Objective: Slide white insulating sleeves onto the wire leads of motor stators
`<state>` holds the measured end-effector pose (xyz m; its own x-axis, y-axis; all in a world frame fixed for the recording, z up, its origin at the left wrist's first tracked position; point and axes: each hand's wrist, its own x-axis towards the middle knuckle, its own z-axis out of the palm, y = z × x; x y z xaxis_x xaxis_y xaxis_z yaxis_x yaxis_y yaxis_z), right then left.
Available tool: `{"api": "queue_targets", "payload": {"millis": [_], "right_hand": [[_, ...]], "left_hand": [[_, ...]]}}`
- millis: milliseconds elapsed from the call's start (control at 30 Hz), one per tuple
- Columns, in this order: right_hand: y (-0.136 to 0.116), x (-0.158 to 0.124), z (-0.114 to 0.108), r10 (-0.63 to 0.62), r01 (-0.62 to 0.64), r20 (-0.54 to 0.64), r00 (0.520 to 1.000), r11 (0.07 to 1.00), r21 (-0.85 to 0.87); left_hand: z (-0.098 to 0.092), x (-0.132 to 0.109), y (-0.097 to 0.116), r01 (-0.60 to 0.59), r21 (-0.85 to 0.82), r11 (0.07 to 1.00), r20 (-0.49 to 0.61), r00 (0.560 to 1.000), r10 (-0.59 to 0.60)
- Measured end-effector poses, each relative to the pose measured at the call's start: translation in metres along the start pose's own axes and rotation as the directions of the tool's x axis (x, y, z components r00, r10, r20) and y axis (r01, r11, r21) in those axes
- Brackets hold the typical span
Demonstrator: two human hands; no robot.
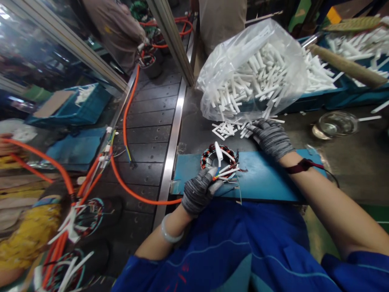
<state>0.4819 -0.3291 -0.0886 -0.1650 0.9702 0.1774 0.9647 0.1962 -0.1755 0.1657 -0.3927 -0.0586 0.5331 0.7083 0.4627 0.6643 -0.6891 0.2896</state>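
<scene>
My left hand [200, 188], in a grey glove, is closed on the coloured lead wires [216, 175] of a wound motor stator [205, 156]. The stator sits on a blue mat [264, 178], its ring of copper and black windings facing up. White sleeves [228, 172] cover several leads, and a thicker white sleeve [219, 153] stands up from them. My right hand [272, 138], also gloved, has its fingertips pinched together at a small pile of white sleeves [225, 130]. Its thumb is mostly hidden.
A clear plastic bag [209, 97] full of white sleeves lies beyond the mat, with blue bins [319, 99] behind. A glass bowl [337, 123] stands to the right. Left runs a roller conveyor [148, 140] with orange cable [130, 194] and other stators [89, 217]. Co-workers stand nearby.
</scene>
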Motion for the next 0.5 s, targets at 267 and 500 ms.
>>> {"api": "queue_targets", "payload": {"millis": [267,500], "right_hand": [[0.004,-0.001,0.005,0.040,-0.036,-0.070,0.997,0.998,0.055],[-0.063,-0.047,-0.036,0.377,-0.054,-0.191,0.906,0.552,0.832]], "left_hand": [[0.005,-0.002,0.004,-0.002,0.063,0.998,-0.039,0.999,0.005],[0.012,-0.006,0.006,-0.030,-0.010,1.000,-0.147,0.989,0.028]]}}
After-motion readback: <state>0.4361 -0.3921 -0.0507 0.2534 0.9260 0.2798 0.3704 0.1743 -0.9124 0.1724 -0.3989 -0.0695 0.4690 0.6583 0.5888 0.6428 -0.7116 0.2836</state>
